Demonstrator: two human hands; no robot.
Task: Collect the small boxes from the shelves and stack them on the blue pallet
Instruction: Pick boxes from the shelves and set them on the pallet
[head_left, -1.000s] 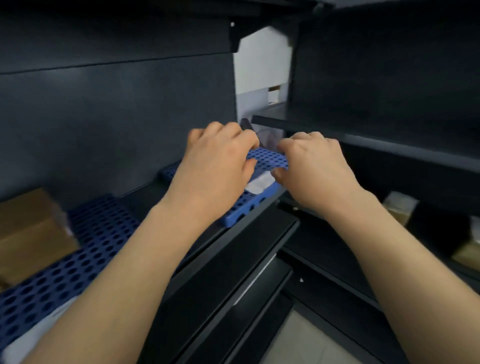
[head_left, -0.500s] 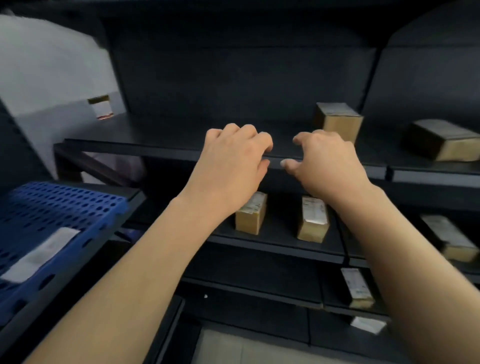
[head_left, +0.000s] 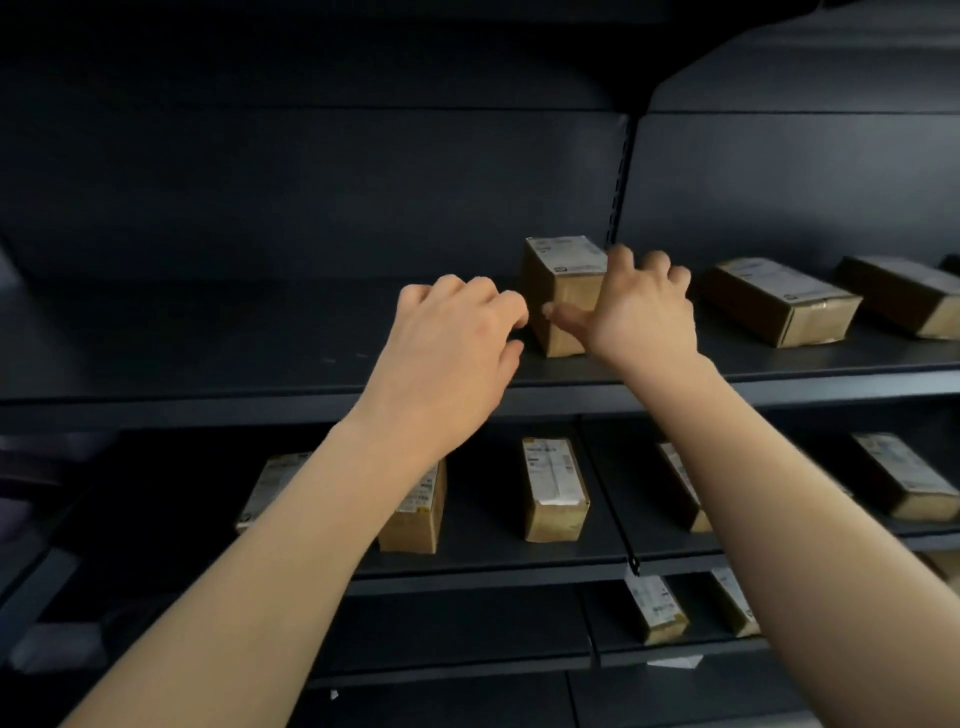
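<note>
Reaching forward from the bottom of the view, two bare forearms extend toward dark metal shelving. Nearest the camera, the lowest visible shelf (head_left: 675, 657) carries two small labelled boxes (head_left: 655, 605) at right, one partly hidden behind the right forearm. Above it, the middle shelf (head_left: 493, 564) holds a row of small brown boxes lying lengthwise: one (head_left: 555, 488) stands clear between the arms, one (head_left: 415, 512) is partly covered by the left forearm, another (head_left: 270, 486) lies further left, and two more (head_left: 904, 475) sit to the right. On the upper shelf (head_left: 208, 364), the left hand (head_left: 452, 353) hovers with fingers (head_left: 498, 306) loosely curled and partly open, their tips just beside the left face of an upright cardboard box (head_left: 561, 296); whether they touch it cannot be told, and the hand holds nothing. The right hand (head_left: 644, 312) is spread open against the same box, thumb lying across its front face and fingers arched over its top right edge, not yet closed in a firm grip. This box stands near the upright post (head_left: 618, 182) dividing the two shelf bays. Further right on the upper shelf lie two longer boxes (head_left: 779, 301), well apart from the hands. Behind everything, the dark back panel (head_left: 311, 197) closes the shelving. No blue pallet appears in view.
</note>
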